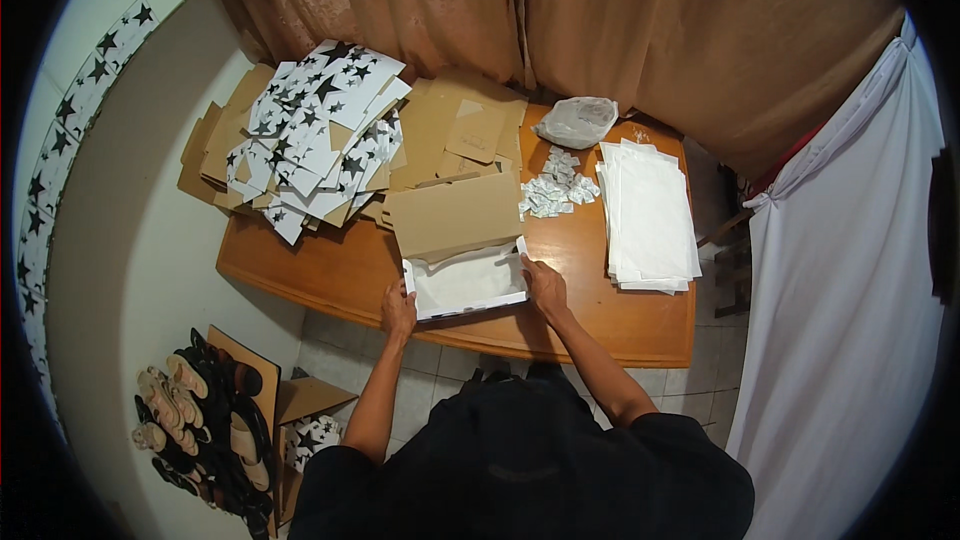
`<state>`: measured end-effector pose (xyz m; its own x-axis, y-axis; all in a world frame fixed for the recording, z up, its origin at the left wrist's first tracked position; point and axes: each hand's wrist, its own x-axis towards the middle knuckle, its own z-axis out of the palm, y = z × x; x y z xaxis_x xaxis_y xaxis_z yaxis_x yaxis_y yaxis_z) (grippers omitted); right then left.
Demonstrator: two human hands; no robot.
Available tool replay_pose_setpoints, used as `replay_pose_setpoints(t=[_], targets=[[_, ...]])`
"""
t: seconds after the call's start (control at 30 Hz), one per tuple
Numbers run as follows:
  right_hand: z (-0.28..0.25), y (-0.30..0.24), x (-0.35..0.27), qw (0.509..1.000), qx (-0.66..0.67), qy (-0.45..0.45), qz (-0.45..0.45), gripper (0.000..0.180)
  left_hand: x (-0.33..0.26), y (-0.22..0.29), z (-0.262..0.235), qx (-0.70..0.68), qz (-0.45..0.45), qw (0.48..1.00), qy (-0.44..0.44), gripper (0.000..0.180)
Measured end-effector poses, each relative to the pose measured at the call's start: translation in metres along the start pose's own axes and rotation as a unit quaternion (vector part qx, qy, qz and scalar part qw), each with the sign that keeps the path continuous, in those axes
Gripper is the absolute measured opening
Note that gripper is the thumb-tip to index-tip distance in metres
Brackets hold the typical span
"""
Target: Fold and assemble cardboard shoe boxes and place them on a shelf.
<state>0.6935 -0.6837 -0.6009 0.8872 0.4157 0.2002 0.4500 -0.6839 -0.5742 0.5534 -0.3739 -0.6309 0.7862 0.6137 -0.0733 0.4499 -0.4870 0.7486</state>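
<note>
While the open box (474, 310) sits at the table's near edge, left hand (399, 310) has fingers closed on its left end; right hand (545, 289) grips its right; white paper (465, 282) inside.

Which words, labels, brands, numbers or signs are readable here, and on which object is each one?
No text is readable.
Open box: none seen.
Small packets: any print is too small.
Cardboard flap: faint marks, too blurred.
Star-patterned pieces: black stars, no readable words.

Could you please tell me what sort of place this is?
Perhaps a small packing workspace: there is an open box and piled star-printed cardboard on a table, with footwear at lower left.
</note>
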Motion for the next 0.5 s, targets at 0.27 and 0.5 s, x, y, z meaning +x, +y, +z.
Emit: replay_pose_setpoints(t=[0.27,0.5], targets=[[-0.016,0.006,-0.007,0.997,0.061,0.034,0.021,0.039,-0.010,0.053,-0.010,0.199,0.134,0.968,0.080,0.039],[-0.047,0.042,-0.014,0.977,0.144,0.018,0.158,0.053,0.007,0.162,0.023,-0.073,0.196,0.975,-0.073,0.036]])
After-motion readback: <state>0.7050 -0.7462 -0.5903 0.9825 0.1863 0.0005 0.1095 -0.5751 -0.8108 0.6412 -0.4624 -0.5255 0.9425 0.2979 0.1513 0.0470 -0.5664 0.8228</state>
